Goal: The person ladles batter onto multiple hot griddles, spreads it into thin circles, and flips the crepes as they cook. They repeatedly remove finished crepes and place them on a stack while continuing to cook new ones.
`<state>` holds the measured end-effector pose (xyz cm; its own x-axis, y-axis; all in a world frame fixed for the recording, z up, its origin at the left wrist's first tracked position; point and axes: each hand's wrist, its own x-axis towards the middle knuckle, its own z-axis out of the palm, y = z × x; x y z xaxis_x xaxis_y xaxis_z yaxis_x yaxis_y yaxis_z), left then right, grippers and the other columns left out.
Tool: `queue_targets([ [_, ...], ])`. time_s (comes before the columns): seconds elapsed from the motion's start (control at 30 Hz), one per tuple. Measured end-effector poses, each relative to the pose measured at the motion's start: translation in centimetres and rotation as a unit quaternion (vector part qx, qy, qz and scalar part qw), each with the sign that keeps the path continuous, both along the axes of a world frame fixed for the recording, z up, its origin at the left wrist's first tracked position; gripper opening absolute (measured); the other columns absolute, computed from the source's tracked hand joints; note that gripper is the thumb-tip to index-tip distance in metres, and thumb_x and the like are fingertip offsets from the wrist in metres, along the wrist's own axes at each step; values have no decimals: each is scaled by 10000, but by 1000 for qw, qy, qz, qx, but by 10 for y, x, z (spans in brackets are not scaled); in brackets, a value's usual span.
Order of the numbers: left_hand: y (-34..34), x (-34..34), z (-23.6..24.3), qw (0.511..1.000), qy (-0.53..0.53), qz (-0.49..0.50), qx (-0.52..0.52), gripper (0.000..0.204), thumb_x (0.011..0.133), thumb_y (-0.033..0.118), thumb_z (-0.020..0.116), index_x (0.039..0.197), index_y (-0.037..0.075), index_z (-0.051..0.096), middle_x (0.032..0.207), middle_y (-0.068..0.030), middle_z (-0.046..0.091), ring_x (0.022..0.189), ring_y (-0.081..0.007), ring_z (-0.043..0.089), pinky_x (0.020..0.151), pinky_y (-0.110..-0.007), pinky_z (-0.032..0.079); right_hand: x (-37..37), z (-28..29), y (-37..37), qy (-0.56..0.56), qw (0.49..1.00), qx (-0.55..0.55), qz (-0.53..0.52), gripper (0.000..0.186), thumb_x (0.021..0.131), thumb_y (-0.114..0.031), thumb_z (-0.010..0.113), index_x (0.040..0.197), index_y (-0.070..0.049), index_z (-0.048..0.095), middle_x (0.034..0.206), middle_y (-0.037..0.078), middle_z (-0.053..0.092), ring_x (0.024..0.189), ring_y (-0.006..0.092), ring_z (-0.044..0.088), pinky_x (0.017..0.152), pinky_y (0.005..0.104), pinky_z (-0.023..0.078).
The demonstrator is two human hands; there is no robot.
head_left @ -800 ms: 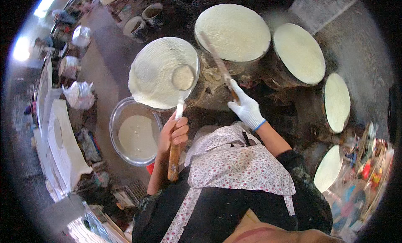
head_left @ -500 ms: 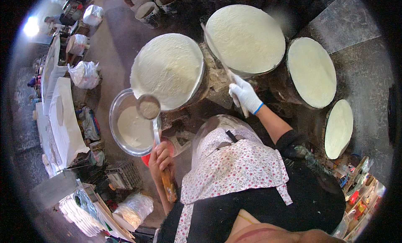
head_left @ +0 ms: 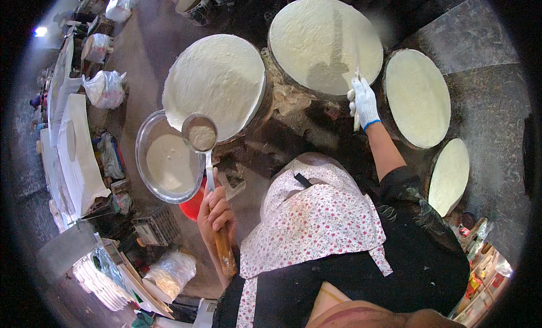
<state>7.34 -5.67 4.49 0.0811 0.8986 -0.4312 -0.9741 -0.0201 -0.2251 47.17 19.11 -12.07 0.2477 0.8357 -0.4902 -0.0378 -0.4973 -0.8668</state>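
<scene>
At the right of the glossy basin (head_left: 142,144), a metal ladle (head_left: 201,137) with a worn wooden handle (head_left: 224,252); farther right, matt, rough-faced discs (head_left: 217,85) and a knitted cloth glove (head_left: 366,106).

The round, grey-rimmed bowl (head_left: 169,198) stands left of the cream-topped round griddle (head_left: 217,82), the round metal ladle (head_left: 209,165) above its right rim. Right of that griddle lies a second cream-topped griddle (head_left: 307,40), the long, thin, pale scraper (head_left: 357,62) over its right side; farther right, a third (head_left: 419,96).

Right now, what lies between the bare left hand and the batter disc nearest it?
The ladle: in the head view, its metal shaft extends from the left hand, and its bowl overlaps the near edge of the batter disc in the picture.
</scene>
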Motion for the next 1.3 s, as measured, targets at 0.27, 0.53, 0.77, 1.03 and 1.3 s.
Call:
queue_targets([
  [0.27,-4,-56,-8,998,-11,-57,7,440,1130,125,377,1541,-30,357,858,-37,420,606,-105,467,471,-269,461,-77,-26,-88,-362,894,116,235,588,994,-404,630,1554,-267,514,1302,197,701,1117,399,706,959,427,546],
  [0.53,-3,-106,-15,990,55,-123,36,478,1135,96,365,1591,-18,278,906,-49,415,613,-94,454,490,-269,482,-113,-24,-161,-347,912,10,219,643,941,-360,723,1545,-237,538,1390,116,678,1213,313,691,1005,376,540],
  [0.77,2,-129,-23,982,51,-173,54,520,1135,93,354,1634,6,237,909,-49,418,618,-99,459,492,-264,480,-84,-29,-204,-284,940,183,-47,634,967,-200,741,1550,-92,517,1493,134,626,1318,228,641,1089,325,484],
  [1.03,17,-129,-21,971,54,-225,66,551,1122,77,374,1649,20,226,909,-37,414,638,-92,462,496,-256,472,-16,-29,-234,-474,879,-21,-49,671,947,-287,745,1571,-282,499,1355,99,707,1113,331,720,955,413,563],
  [1.3,23,-124,-18,963,76,-251,68,563,1121,69,376,1659,32,213,930,-40,424,646,-104,473,511,-251,476,-41,-31,-240,-497,864,-73,-33,660,957,-339,724,1571,-377,484,1220,103,756,1006,360,731,884,445,569],
])
